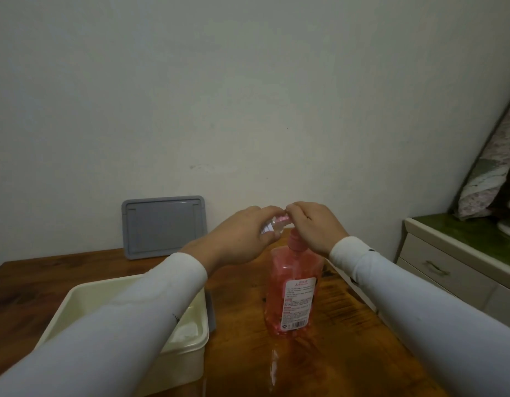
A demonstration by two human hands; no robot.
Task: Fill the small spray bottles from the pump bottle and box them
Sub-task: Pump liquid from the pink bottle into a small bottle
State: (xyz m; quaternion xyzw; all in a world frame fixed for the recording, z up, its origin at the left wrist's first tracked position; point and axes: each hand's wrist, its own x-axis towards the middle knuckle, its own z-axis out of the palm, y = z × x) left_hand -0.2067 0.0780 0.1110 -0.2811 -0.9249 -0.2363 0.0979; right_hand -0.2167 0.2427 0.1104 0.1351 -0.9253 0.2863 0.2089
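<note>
The pump bottle (291, 290) stood upright on the bench (334, 353); directly above it the left hand (242, 239) gripped a small spray bottle (273, 223), tilted, while the right hand (314, 227) pinched its tip

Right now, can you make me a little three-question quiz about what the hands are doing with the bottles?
1. True or false: the pink pump bottle is lying on its side on the wooden table.
2. Which hand holds the small spray bottle? A) left hand B) right hand C) neither
3. Fill in: the grey lid leans against the ____.

Key
1. False. It stands upright.
2. A. The left hand holds it tilted at the pump top, and the right hand rests on the pump.
3. Wall. The cream box sits open at the near left.
</note>
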